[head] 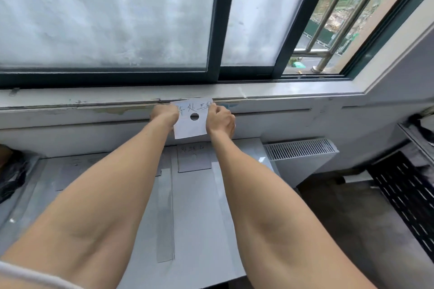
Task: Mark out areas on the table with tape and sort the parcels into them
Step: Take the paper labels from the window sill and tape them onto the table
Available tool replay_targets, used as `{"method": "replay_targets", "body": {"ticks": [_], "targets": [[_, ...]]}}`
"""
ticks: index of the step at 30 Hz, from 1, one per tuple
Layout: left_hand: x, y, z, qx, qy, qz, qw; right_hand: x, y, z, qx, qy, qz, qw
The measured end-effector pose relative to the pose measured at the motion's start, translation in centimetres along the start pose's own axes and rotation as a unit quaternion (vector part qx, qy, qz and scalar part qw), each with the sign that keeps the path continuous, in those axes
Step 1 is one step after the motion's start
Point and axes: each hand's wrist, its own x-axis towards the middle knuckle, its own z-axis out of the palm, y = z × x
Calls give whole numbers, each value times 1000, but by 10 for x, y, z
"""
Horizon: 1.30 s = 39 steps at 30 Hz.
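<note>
Held flat against the wall at 12 o'clock, just under the window sill (94, 98): white paper label (191, 124), with handwritten characters along the top edge and a round hole near the middle. Top edge level with the sill's front lip; bottom edge just above the far end of the table (199, 230).

Gripped on both sides. At the label's 9 o'clock edge: left hand (164, 114), fingers curled onto the paper, back of hand toward the camera. At the 3 o'clock edge, near the top corner: right hand (220, 121), fingers bent, pinching the paper. Both forearms stretched over the table from 6 o'clock toward 12 o'clock.

Laid on the grey table surface: tape strips (165, 218), pale and translucent, running from 6 o'clock to 12 o'clock, one between the forearms, another partly hidden under the right forearm. At the table's 12 o'clock end, directly below the held label: second label (193, 157), lying flat, writing too faint to read.

At 9 o'clock, beside the table edge: black bag (11, 178). At 3 o'clock, against the wall: white radiator (300, 155) with slotted top. Toward 4 o'clock: perforated black rack (404, 190). Above the sill: frosted window (105, 19) in dark frames, with a clear gap at 1 o'clock showing a metal railing (328, 37) outside.
</note>
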Motion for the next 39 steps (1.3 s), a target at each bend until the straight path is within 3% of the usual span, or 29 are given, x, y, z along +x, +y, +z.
{"method": "replay_targets", "body": {"ticks": [11,28,39], "targets": [[-24,30,117,37,11,-37,999,69,65,-78,7,-10,9,1000],[2,-23,181,33,-15,-90,995,100,160,-56,-39,-47,56,997],[30,-51,260,52,-108,-102,988,139,231,-48,-69,-69,124,987]]}}
